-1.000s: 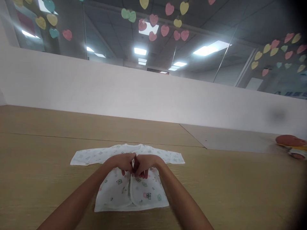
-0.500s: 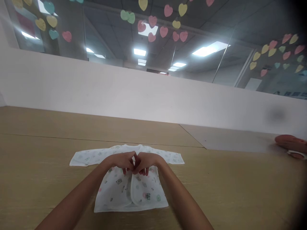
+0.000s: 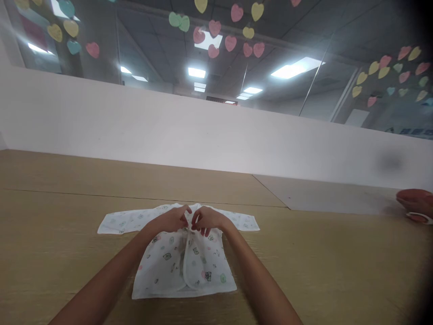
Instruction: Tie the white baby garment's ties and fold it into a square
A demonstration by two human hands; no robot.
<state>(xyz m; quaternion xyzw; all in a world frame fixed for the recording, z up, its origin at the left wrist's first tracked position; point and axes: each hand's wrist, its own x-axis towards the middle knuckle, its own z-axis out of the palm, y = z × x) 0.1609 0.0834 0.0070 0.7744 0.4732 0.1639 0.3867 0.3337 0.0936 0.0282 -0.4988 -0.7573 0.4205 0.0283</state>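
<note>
A white baby shirt (image 3: 209,262) with small printed animal figures lies face up, its sleeves spread to both sides. Its two front edges meet near the middle, with a narrow gap below. Over the chest, my left hand (image 3: 173,220) has its fingers bent and closed at the front opening. My right hand (image 3: 207,218) faces it from the other side, thumb and fingers pinched at the same opening. A small gathered bit of cloth shows between and just below the fingertips; its details are too small to make out.
The shirt rests on a wood-toned table (image 3: 321,262) with a grey panel (image 3: 321,194) set in at the back right. Behind it stands a low white wall (image 3: 169,131) under glass with heart-shaped paper notes (image 3: 230,44). A reddish object (image 3: 414,198) sits at the far right edge.
My hands, together at the shirt's front before, have drawn slightly apart and shifted up toward the neckline. The shirt stays in place.
</note>
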